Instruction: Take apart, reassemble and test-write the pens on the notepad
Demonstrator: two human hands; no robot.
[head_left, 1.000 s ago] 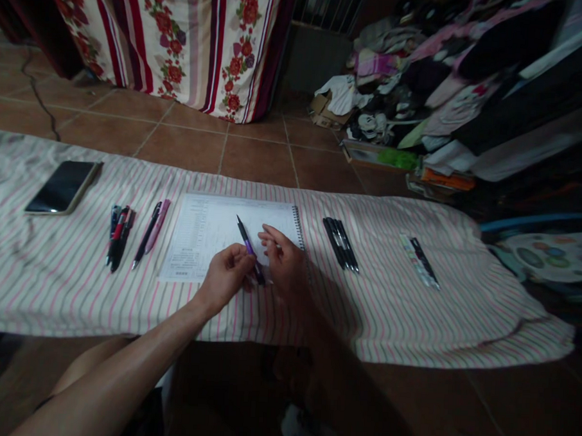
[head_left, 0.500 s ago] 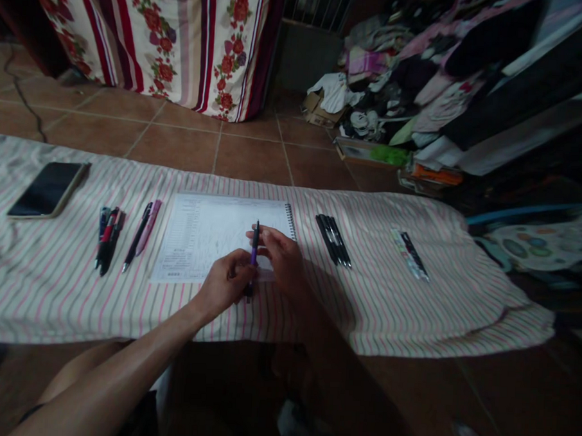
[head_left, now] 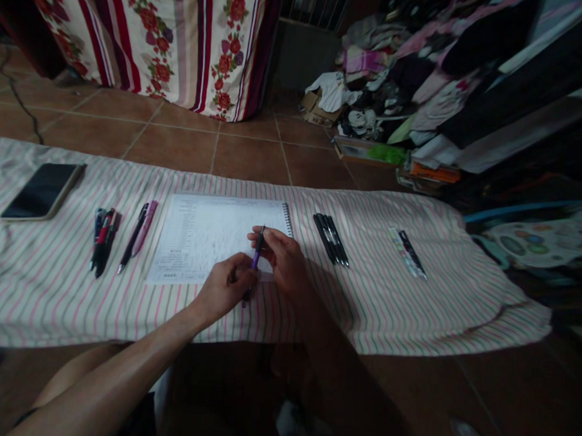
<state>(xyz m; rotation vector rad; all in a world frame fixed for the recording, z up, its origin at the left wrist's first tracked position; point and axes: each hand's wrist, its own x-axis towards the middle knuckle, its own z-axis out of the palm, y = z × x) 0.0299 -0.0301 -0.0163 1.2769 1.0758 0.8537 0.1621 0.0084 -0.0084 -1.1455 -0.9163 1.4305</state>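
A purple and black pen (head_left: 256,260) is held at a slant over the lower right part of a spiral notebook (head_left: 218,224). My left hand (head_left: 228,283) is closed around the pen's lower half, thumb and fingers pinching it. The fingers of my right hand (head_left: 282,256) curl about its upper black end; their exact contact is partly hidden. Scribbled pen strokes cover the notebook's page, and its wire binding faces right. Right of the notebook, several black pens (head_left: 331,239) lie side by side.
Left of the notebook lie a black pen (head_left: 132,240), a pink pen (head_left: 144,229), a cluster of pens (head_left: 104,242) and a phone (head_left: 42,192). Two slim pens (head_left: 408,254) rest farther right. A striped cloth (head_left: 388,312) covers the surface. Clothes (head_left: 398,75) are piled beyond.
The pen has tilted more, its upper end leaning right and its lower end shifting slightly left. Both hands stay on it; the whole view has shifted slightly.
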